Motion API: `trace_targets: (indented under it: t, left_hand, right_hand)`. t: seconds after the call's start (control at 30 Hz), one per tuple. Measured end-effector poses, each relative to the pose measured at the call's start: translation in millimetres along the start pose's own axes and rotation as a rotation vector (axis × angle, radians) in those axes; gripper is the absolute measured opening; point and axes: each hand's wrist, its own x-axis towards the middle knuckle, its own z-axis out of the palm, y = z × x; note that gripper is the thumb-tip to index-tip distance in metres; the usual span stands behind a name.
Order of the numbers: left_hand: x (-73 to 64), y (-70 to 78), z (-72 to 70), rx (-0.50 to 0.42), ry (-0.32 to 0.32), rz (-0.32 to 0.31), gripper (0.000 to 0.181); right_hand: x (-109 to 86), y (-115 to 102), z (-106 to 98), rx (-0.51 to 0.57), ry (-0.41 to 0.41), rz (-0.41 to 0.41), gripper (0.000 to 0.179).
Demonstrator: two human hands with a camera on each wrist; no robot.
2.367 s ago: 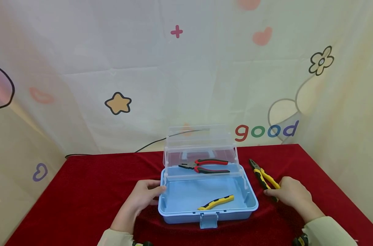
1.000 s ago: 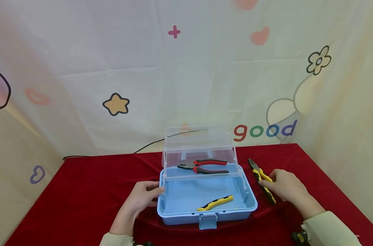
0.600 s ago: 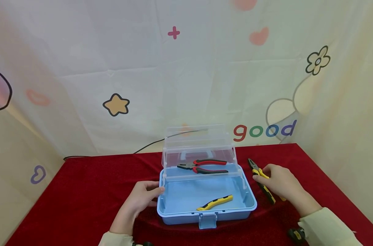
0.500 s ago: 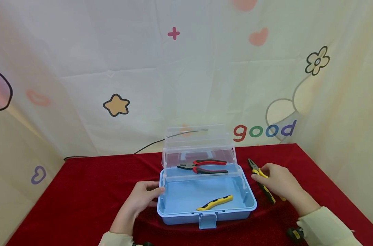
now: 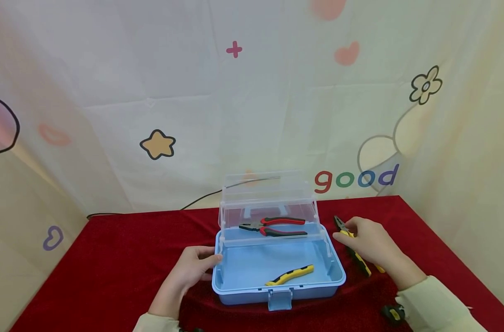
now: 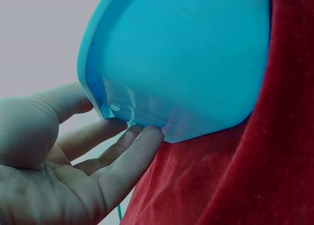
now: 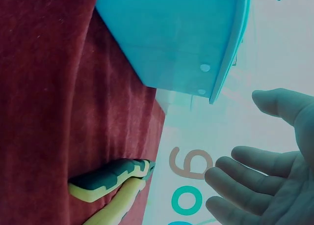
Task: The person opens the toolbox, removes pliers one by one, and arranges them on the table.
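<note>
A light-blue toolbox [image 5: 235, 297] stands with its clear lid [image 5: 268, 189] raised. My left hand [image 5: 189, 267] holds its left side, thumb on the rim and fingers against the outer wall, as the left wrist view shows. In the head view my right hand [image 5: 372, 242] partly hides yellow-and-black pliers [image 5: 361, 265] to the right of the box. The right wrist view has this hand [image 7: 265, 171] with fingers spread and apart from the pliers [image 7: 115, 183]. Red-and-black pliers [image 5: 285, 233] lie in the clear upper tray. A curved yellow-and-black tool [image 5: 291, 275] lies on the box floor, its kind unclear.
Dark red cloth [image 5: 131, 258] covers the table. A patterned white curtain [image 5: 185, 115] hangs behind it. A thin black cable [image 5: 202, 199] runs along the back edge. The toolbox latch [image 5: 280, 299] hangs down at the front.
My right hand has moved forward and left, from the handle ends of the yellow-and-black pliers to above their head. The pliers stay on the cloth. My left hand keeps its hold.
</note>
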Motion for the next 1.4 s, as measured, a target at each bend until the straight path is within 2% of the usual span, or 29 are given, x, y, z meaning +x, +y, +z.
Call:
trace_targets:
  t: [0.33, 1.4]
  left_hand:
    - [2.0, -1.3, 0.0, 0.017, -0.002, 0.0, 0.04]
    - [0.0, 2.6, 0.2, 0.052, 0.003, -0.001, 0.039]
  right_hand:
    - [0.4, -10, 3, 0.03, 0.011, -0.009, 0.057]
    - [6.7, -30, 4, 0.005, 0.058, -0.085, 0.052]
